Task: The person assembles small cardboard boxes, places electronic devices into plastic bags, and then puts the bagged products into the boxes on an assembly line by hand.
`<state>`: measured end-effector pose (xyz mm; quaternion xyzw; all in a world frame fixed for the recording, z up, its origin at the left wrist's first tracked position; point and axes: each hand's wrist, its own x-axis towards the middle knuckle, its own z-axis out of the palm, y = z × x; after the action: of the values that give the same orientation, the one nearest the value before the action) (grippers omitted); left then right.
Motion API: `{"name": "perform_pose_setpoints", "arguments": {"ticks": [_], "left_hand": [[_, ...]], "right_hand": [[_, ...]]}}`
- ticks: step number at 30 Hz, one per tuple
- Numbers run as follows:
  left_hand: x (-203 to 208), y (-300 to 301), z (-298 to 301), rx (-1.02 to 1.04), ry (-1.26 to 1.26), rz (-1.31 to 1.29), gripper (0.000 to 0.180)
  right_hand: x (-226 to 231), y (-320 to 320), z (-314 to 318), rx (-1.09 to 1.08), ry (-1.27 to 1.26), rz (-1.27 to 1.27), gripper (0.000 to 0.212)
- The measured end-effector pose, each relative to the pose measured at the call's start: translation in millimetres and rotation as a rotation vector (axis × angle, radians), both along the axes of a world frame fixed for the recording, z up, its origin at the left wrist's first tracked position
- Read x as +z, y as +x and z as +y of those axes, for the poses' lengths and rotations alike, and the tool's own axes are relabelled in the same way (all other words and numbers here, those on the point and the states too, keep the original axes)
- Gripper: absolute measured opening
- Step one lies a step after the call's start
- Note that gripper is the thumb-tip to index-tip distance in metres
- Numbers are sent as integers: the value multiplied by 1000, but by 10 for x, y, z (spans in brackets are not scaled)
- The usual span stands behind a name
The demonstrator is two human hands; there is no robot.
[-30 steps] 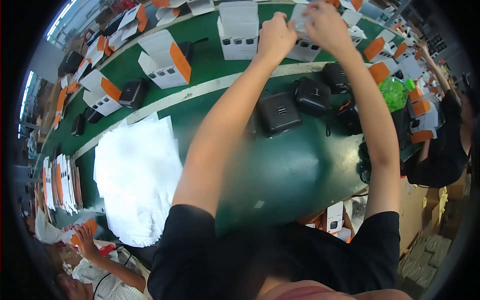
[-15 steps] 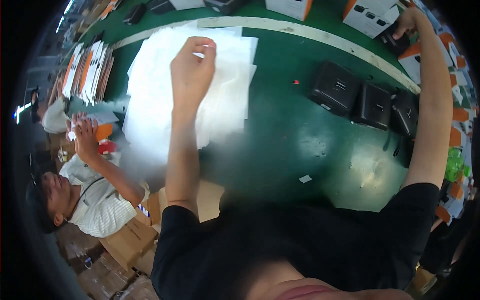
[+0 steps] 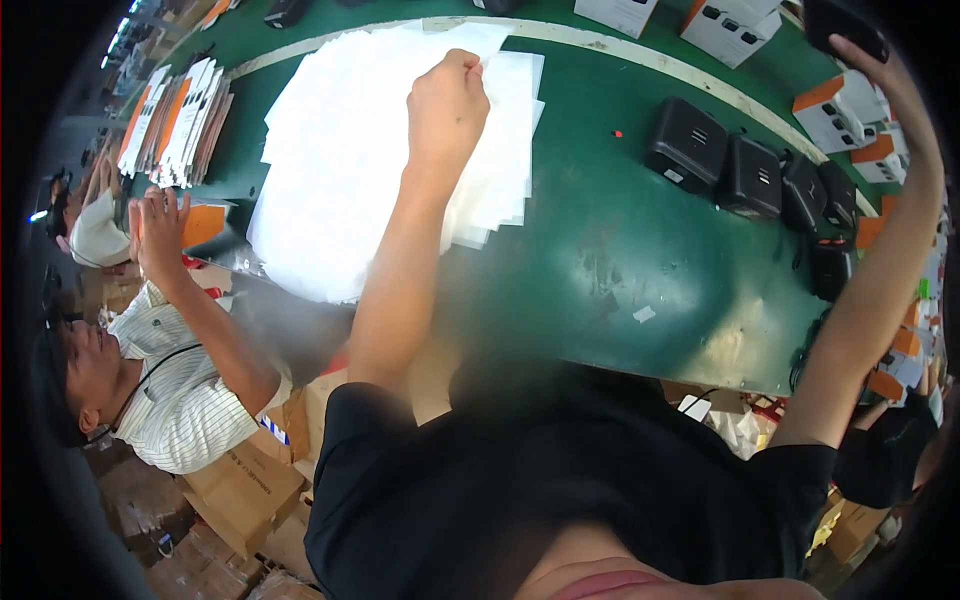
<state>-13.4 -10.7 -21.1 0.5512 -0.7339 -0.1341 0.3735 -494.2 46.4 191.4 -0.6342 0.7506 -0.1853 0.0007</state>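
My left hand (image 3: 448,95) is closed in a pinch on the top sheet of a loose pile of white plastic sheets (image 3: 340,170) that lies on the green table (image 3: 620,260). My right hand (image 3: 885,75) reaches far out to the upper right, its fingers wrapped around a small black device (image 3: 838,25) held above the white and orange boxes (image 3: 840,110). A row of three black devices (image 3: 750,172) sits on the table between my arms.
More white and orange boxes (image 3: 725,22) stand along the far side. Flat folded cartons (image 3: 175,120) are stacked at the left. A co-worker in a striped shirt (image 3: 185,400) sits lower left with a raised hand (image 3: 160,225). Cardboard boxes (image 3: 240,485) sit below.
My left hand has left the boxes at the far side and come down on the white sheets. My right hand has stretched to the upper right and now grips a black device.
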Motion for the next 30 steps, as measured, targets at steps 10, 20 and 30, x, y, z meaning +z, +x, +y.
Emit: {"name": "perform_pose_setpoints", "arguments": {"ticks": [10, 20, 30], "left_hand": [[170, -47, 233, -250, 150, 659, 19], [308, 40, 294, -422, 276, 1149, 22], [323, -126, 311, -438, 305, 1068, 21]], "right_hand": [[-1649, 2641, 367, 306, 54, -1767, 57], [-1505, 2715, 130, 190, 97, -1376, 69], [-1412, 2609, 164, 349, -20, -1599, 64]]}}
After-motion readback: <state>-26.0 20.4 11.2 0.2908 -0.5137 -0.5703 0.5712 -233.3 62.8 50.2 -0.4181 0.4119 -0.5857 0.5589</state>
